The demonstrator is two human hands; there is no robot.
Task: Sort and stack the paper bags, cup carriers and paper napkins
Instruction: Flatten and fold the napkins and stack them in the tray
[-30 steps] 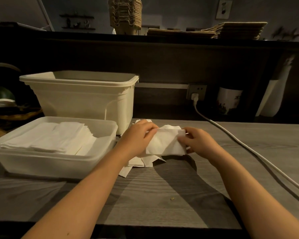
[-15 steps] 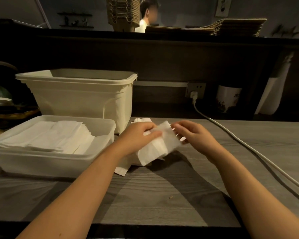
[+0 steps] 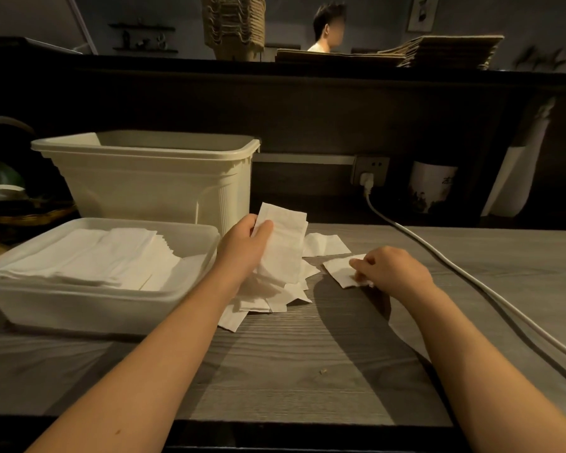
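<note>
My left hand (image 3: 242, 246) pinches a folded napkin (image 3: 283, 243) between thumb and fingers, lifted off the tabletop (image 3: 307, 371), its long axis running up and away from me. The shallow tray (image 3: 79, 308) sits just to that hand's left and holds a flat stack of napkins (image 3: 89, 259), so I judge the left hand is the one to carry it over and lay it down. My right hand (image 3: 389, 269), fingers curled, pinches a second napkin (image 3: 339, 269) lying flat, well right of the tray. A loose pile (image 3: 275, 295) lies between the hands. The deep bin (image 3: 144, 181) behind the tray hides its contents from me.
</note>
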